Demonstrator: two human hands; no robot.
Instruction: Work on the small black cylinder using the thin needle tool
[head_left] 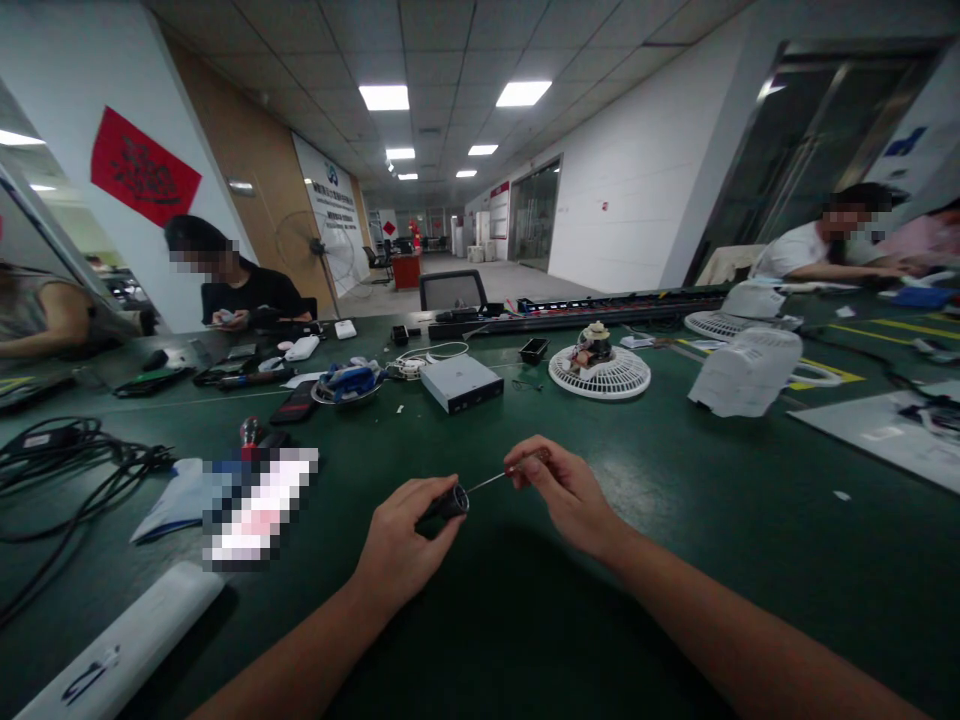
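Observation:
Between the thumb and fingers of my left hand (409,535) is a small black cylindrical part (453,501), its round end turned to the right. My right hand (562,492) is closed around the red handle of a screwdriver (491,480). The thin metal shaft points left, and its tip is at or just beside the round end of the black part; I cannot tell whether it touches. Both hands are above the green tabletop (517,610). What lies inside the black part is too small to make out.
Beyond my hands stand a grey-white box-shaped drive (461,382), a white fan grille with a motor (598,365) and a metal dish with blue cloth (349,382). A white housing (746,372) is to the right. Black cables (67,460) and a long white case (127,640) lie left. Other people sit around the table.

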